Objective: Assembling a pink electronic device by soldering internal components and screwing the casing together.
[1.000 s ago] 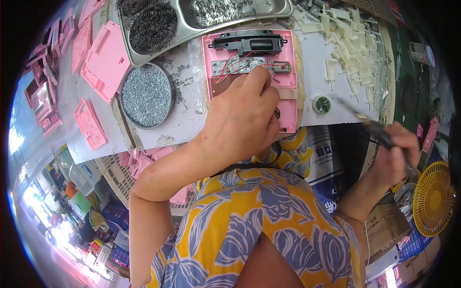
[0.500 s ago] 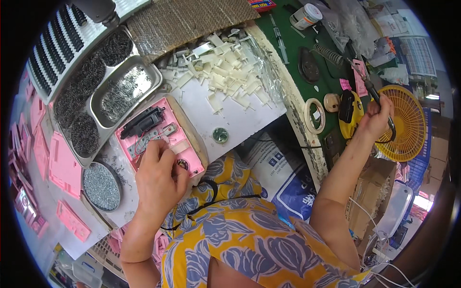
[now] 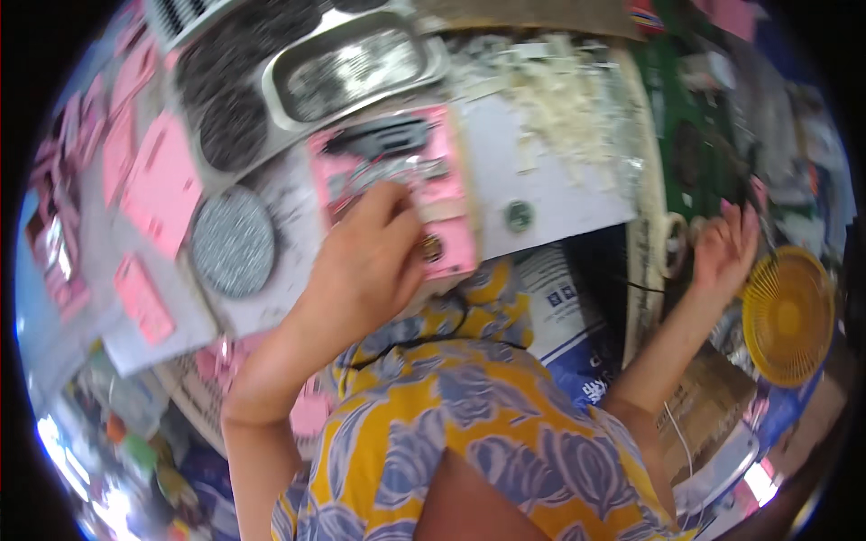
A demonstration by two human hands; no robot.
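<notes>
My left hand (image 3: 374, 243) is curled over an open pink plastic case (image 3: 458, 236) on the bench. Its fingertips are hidden, so what they grip inside the case cannot be seen. A black moulded part (image 3: 379, 137) lies along the case's far side, with metal pieces nearer my fingers and a small round part (image 3: 432, 247) by the near edge. Out to the right, my right hand (image 3: 722, 248) is raised with its fingers apart and nothing visible in it. Beside those fingers is a dark, thin, blurred shape, perhaps the iron-like tool with its cord.
Metal trays (image 3: 352, 72) of small dark parts stand behind the case. A round dish (image 3: 233, 242) of small silvery pieces and pink panels (image 3: 162, 185) lie left. White plastic parts (image 3: 559, 99) are heaped at back right. A yellow basket (image 3: 787, 316) stands far right.
My view has shifted, and the bench sits higher and further right in it. My right hand has opened and let go of the black-handled tool. My left hand stays over the pink case.
</notes>
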